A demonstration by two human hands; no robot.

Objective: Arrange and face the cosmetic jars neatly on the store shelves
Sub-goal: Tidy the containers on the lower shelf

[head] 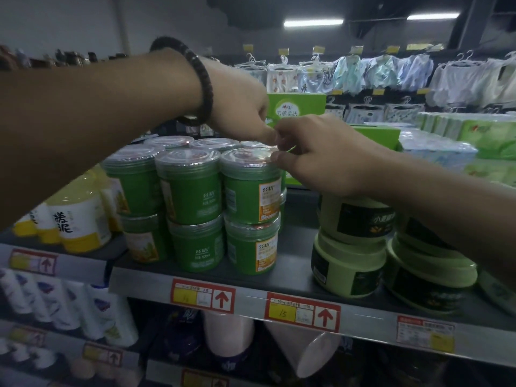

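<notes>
Right hand (pixel 321 157) is seen curled at the far rim of the clear lid (pixel 245 160) on the green jar (pixel 251 191), the thumb laid against the rim and the fingers bent over it in a pinch. Left hand (pixel 240 107), with a dark beaded bracelet (pixel 205 88) at the wrist, is angled down so that one fingertip meets the right fingers over the same lid; whether anything is gripped by it cannot be told, since the contact is blurred and covered by the right fingers. A thin green sliver between the two hands cannot be identified. The jar is placed at the right front of a block of green jars (pixel 192 216), stacked two high on the grey shelf (pixel 156 283); the rear rows are shown only by their lids. Red-framed price tags (pixel 303 311) are fixed to the shelf edge. Pale green tubs (pixel 349 263) to the right are partly covered by the right forearm, and a green box (pixel 298 104) behind is partly hidden by the hands. Yellow-and-white bottles (pixel 81 222) at the left are half covered by the left arm
</notes>
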